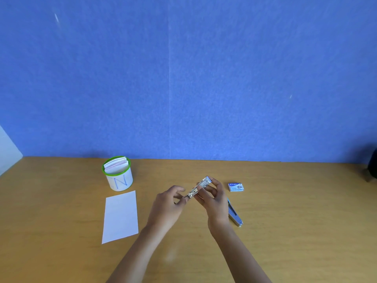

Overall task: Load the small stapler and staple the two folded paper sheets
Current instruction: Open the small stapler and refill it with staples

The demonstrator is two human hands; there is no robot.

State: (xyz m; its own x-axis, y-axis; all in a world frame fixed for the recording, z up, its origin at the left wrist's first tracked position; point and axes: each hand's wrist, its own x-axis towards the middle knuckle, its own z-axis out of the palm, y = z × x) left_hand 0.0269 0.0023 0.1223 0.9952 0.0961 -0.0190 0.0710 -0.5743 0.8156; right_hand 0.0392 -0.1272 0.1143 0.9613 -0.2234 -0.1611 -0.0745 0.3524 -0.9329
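Observation:
My right hand (214, 198) holds a small silver stapler (199, 187) above the table, tilted with its far end up and to the right. At the stapler's near lower end, my left hand (170, 203) pinches a small metal part with its fingertips. A folded white paper sheet (120, 216) lies flat to the left of my hands. To the right of the stapler sits a small blue and white staple box (236, 186). Whether the folded paper is one sheet or two cannot be told.
A white cup with a green rim (118, 174), marked with a blue letter and stuffed with paper slips, stands behind the sheet. A larger blue and silver stapler (234, 214) lies right of my right wrist. A blue wall backs the wooden table (295, 231).

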